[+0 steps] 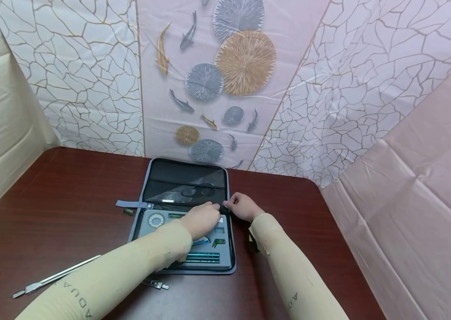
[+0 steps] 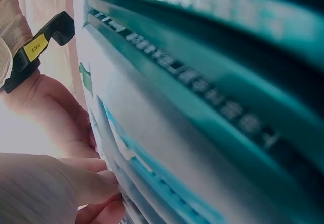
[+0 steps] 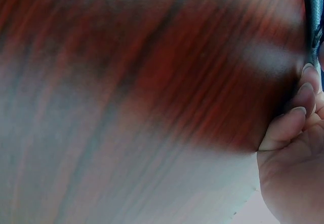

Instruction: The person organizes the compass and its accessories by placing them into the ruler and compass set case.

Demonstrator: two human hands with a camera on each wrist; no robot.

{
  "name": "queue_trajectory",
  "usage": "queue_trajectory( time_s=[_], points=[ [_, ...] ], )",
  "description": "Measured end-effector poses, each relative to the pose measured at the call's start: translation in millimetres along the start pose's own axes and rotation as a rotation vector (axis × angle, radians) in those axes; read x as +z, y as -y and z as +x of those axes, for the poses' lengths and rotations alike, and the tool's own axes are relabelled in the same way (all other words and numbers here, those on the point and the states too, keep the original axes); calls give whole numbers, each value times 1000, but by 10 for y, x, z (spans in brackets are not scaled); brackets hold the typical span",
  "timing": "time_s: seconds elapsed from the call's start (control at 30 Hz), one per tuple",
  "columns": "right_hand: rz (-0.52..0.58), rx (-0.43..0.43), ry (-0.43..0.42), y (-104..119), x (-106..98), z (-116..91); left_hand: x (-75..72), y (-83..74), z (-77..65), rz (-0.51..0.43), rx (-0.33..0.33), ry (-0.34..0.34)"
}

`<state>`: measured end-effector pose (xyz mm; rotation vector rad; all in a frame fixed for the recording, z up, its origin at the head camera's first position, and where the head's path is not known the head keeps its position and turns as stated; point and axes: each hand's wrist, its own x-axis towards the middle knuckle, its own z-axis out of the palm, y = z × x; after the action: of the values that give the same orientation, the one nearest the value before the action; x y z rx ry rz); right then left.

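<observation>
Right hand [image 1: 244, 206] is pinching case [image 1: 187, 171] edge; left hand [image 1: 201, 220] is touching tray [image 1: 226, 253], finger grip: can't tell. Left sleeve [image 1: 121, 271] is showing letters incl. "A", "U".

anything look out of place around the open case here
Yes: a small green piece lies on the table left of the case, while another green piece sits in the tray. A long silver tool also lies loose at front left, outside the case. I see nothing spilled or broken.
</observation>
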<state>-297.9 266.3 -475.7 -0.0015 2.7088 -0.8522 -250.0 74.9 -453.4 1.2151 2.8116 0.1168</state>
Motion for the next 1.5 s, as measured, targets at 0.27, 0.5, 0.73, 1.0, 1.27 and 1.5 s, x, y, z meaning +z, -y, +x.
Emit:
queue_trajectory(
  time_s=[0.27, 0.5, 0.73, 1.0, 1.27, 1.5],
  points=[
    [9, 25, 8, -1, -3, 10, -72, -73, -60, 17, -28, 118],
    [15, 13, 13, 7, -3, -14, -137, -130, -173, 52, -36, 169],
    [9, 4, 4, 0, 19, -13, -126, -91, -360, -33, -17, 146],
    [-1, -11, -9, 7, 17, -33, -155, 71, -691, -60, -52, 102],
    [8, 10, -6, 20, 12, -40, -217, 464, -1065, -48, -144, 22],
    [17, 14, -8, 37, 24, -46, -224, 880, -1392, -94, -275, -29]
  ],
)
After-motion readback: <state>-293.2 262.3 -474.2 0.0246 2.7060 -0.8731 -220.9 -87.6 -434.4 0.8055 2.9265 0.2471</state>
